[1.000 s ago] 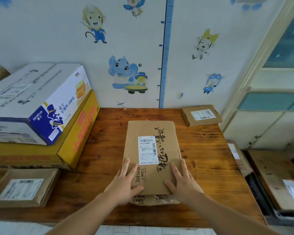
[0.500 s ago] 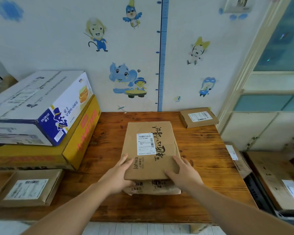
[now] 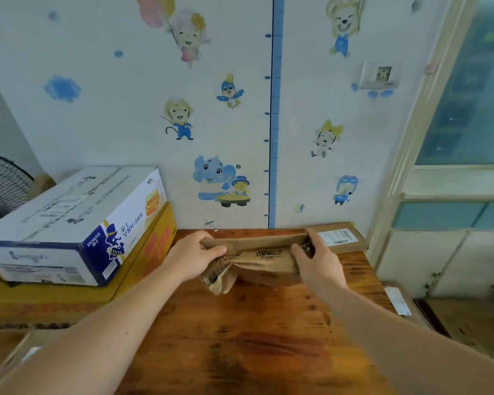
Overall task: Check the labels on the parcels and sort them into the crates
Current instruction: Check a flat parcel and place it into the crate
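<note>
**Parcel held in both hands, label face out of sight**

Nearest, two bare forearms reach in from six o'clock over the wooden tabletop (image 3: 240,337). At twelve o'clock from them, mid-tabletop, the left hand (image 3: 196,256) and right hand (image 3: 317,262) hold one brown paper-wrapped parcel (image 3: 260,259) by its two ends. The left fingers (image 3: 208,241) are curled over its upper edge. The right fingers (image 3: 298,249) are clamped round the right end. The parcel is tipped so that its edge and underside face the camera, and it appears raised off the wood. One crumpled corner sags at seven o'clock.

Assessment: the step in hand is the handling of a single parcel, either to read its label or to carry it off. No label shows on the visible side, so the next move calls for turning the label face toward the eyes, then choosing a crate. No crate can be identified with certainty. Cardboard boxes (image 3: 397,300), one with a white label, sit below the tabletop edge at four o'clock.

Writing: the parcel's underside carries repeated dark print, seemingly "Jahwa", blurred. Just beyond the right hand, at one o'clock, a small flat parcel (image 3: 338,238) bears a white barcode label, unreadable. At nine o'clock a white carton (image 3: 69,218) reads "HORSH", with Chinese text. It is stacked on a yellow carton (image 3: 157,246) with red lettering. On the far wall, a blue height chart (image 3: 274,124) has numerals too small to read.
</note>
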The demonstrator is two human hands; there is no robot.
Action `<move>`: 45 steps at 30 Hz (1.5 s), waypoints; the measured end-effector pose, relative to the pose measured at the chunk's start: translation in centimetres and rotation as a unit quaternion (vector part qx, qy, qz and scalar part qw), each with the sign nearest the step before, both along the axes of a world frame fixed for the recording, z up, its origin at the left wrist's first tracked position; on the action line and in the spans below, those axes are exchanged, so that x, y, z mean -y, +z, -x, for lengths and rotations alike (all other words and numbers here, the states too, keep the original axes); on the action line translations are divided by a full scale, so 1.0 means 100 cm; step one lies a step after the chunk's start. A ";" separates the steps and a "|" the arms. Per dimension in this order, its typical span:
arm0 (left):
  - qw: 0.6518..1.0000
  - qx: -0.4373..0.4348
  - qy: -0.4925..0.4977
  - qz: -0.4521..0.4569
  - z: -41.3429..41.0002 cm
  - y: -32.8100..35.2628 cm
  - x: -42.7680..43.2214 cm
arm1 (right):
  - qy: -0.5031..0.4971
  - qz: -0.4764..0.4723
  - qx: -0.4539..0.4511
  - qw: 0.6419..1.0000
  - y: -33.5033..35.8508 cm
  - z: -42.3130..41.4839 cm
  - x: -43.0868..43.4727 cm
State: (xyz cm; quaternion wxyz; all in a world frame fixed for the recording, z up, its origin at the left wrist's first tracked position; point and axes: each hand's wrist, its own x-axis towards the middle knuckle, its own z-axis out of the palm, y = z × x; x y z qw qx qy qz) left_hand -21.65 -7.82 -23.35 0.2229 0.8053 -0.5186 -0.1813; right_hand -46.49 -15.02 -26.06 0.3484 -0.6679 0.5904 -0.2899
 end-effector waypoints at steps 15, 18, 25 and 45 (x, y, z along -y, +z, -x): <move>0.997 -0.060 0.031 -0.043 -0.011 0.050 0.029 | 0.018 0.043 -0.059 0.997 0.035 -0.011 0.030; 0.996 -0.078 0.049 -0.010 -0.012 0.048 0.034 | 0.026 0.075 -0.076 0.994 0.036 -0.013 0.035; 0.998 -0.008 -0.007 0.067 0.004 0.038 0.030 | 0.152 0.241 -0.264 0.922 0.056 -0.015 0.025; 0.954 0.214 -0.139 0.160 0.028 0.020 0.015 | 0.222 0.277 -0.332 0.874 0.052 -0.038 0.017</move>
